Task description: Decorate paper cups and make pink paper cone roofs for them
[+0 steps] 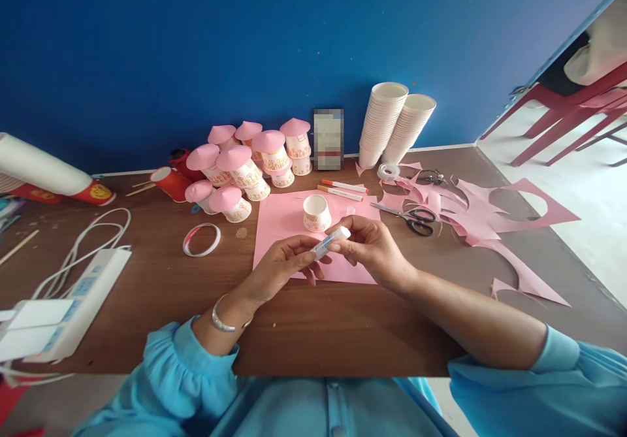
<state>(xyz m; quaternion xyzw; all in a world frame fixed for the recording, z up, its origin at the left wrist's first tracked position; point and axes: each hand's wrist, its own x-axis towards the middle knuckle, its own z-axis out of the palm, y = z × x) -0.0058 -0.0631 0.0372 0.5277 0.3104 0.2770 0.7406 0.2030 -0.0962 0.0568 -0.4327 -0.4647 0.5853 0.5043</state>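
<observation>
Both hands meet over a pink paper sheet [284,225] on the brown table. My left hand [284,268] is closed round the lower end of a small white glue stick [331,242]. My right hand [368,246] pinches the stick's upper end near its cap. Just beyond the hands an upside-down patterned paper cup [316,213] stands on the pink sheet. A silver bangle [221,319] circles my left wrist.
Several cups with pink cone roofs [247,162] cluster at the back. Two stacks of white cups [392,127] lean on the blue wall. Scissors [411,217], two orange markers [343,189], tape rolls [201,239] and pink paper scraps [490,218] lie around. A power strip [68,303] sits left.
</observation>
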